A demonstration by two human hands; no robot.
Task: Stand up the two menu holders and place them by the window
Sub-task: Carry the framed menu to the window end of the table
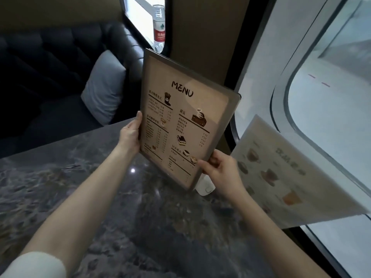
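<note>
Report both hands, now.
Left hand: closed on the left edge of the menu holder.
Right hand: closed on the same menu holder's lower right edge.

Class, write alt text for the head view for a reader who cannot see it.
Both hands, left and right, hold a menu holder upright over a dark marble table. A second menu leans by the window.

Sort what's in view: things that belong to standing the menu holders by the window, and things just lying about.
Job: brown MENU holder, held by left hand and right hand; pale menu holder by the window.

Lying about: water bottle, grey cushion, sofa.
</note>
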